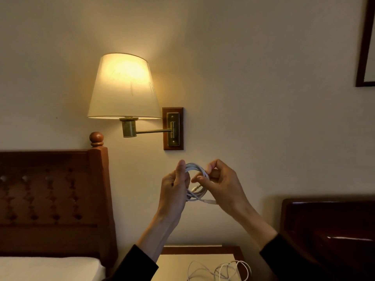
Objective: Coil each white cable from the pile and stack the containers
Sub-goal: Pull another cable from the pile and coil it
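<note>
I hold a white cable (195,181) up in the air in front of the wall (263,98), with both my hands. The cable is wound into a small ring of a few loops. My left hand (175,189) is closed around the left side of the ring. The loops run under my thumb and come out at the top, just by my fingertip. My right hand (221,183) pinches the right side of the ring. My fingers (199,178) there are shut tight on the loops, and one finger pokes across toward the middle of the ring. One plug end sticks out inside the ring, and the other end hangs at the bottom, touching my right palm.

Down below, well apart from my hands, more white cables (219,270) lie in a loose messy pile on the tabletop (174,264). A lit lamp (123,88) hangs on the wall above. A bed (48,267) is on my left.
</note>
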Motion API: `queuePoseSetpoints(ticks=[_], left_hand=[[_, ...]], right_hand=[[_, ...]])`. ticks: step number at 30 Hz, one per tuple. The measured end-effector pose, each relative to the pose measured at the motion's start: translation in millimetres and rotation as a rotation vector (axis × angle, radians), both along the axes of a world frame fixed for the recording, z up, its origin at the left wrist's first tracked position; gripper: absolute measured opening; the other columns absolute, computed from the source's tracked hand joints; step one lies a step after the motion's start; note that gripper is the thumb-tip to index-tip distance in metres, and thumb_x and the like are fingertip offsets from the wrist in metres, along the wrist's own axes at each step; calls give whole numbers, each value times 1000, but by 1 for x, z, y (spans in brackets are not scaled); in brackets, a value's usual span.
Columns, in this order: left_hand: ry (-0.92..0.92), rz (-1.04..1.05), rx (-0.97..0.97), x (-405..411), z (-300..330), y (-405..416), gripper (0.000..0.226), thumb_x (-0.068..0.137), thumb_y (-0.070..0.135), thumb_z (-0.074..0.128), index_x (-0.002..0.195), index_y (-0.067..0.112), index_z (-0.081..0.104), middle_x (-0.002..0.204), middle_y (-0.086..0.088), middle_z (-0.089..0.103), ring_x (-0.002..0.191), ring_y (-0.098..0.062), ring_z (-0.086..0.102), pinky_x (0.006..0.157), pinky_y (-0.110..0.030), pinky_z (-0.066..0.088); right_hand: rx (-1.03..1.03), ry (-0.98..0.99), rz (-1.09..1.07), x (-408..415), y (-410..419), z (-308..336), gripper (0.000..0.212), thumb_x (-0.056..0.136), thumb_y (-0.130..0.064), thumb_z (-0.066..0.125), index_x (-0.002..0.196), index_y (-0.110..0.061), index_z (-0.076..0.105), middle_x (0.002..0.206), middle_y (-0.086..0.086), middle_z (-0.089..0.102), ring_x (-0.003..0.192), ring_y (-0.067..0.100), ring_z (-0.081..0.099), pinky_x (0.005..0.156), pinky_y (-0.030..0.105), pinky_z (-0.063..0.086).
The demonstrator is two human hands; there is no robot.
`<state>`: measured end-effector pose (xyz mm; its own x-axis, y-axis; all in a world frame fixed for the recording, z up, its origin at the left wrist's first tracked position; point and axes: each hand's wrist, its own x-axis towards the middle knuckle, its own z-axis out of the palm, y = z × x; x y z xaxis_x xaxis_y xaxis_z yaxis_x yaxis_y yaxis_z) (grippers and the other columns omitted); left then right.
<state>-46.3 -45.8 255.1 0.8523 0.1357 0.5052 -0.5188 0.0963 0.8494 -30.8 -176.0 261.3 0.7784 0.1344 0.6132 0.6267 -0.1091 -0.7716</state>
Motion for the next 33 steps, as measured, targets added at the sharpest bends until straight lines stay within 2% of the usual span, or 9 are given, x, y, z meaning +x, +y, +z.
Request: queuePoseSetpoints(ticks=[5,8,10,14,17,21,25,29,33], left_hand=[[52,16,-57,1,3,10,48,99,44,39,59,21,51,54,4,30,53,-14,29,55,-34,31],[117,31,-66,4,2,12,48,99,46,39,62,17,47,55,4,30,55,-16,29,58,-35,31],[146,18,-93,5,2,13,45,100,45,39,65,17,45,57,3,29,57,-16,29,60,-36,31],[193,2,-137,2,-3,14,42,101,40,43,65,17,43,56,4,29,56,-14,28,60,-34,29],[197,24,-227,1,-10,8,43,100,42,41,66,17,44,59,2,29,57,-15,30,60,-34,31],[161,4,-343,2,-13,-2,41,99,45,41,70,16,46,61,3,30,59,-15,31,63,-34,34],[153,-133,-431,2,-15,-9,40,96,47,42,73,15,48,62,2,37,62,-17,38,72,-40,37],[118,-318,-504,3,-19,-5,40,99,43,38,74,13,49,64,0,42,70,-21,49,82,-43,43],[120,-365,-507,5,-22,-1,39,99,42,37,77,12,49,66,-1,42,72,-22,48,85,-44,42]], right_hand=[[0,100,354,2,-16,-3,10,95,4,51,101,-3,49,99,18,70,98,34,69,94,42,55],[-119,61,227,4,-12,-8,27,87,15,57,101,-8,50,98,11,70,95,26,71,84,35,58],[-102,57,141,4,-9,-15,27,86,13,60,98,-8,49,92,9,72,90,23,72,77,30,59],[-28,113,111,6,-15,-35,23,87,9,63,95,-6,47,90,15,71,89,29,71,77,38,60],[-72,78,115,-3,-11,-37,24,87,3,66,100,-8,50,94,8,70,90,24,70,76,34,59],[97,82,122,-20,3,-38,40,74,-16,79,107,-12,54,97,-10,66,95,14,67,74,24,56],[315,112,-130,-17,12,-35,10,87,-19,68,94,-13,66,91,0,72,88,18,70,75,30,58],[599,444,146,-9,9,-32,24,95,-21,58,115,-7,58,103,14,73,101,26,70,84,41,57],[550,522,235,-8,6,-29,31,97,-27,53,111,-2,65,108,16,71,105,25,69,86,41,56]])
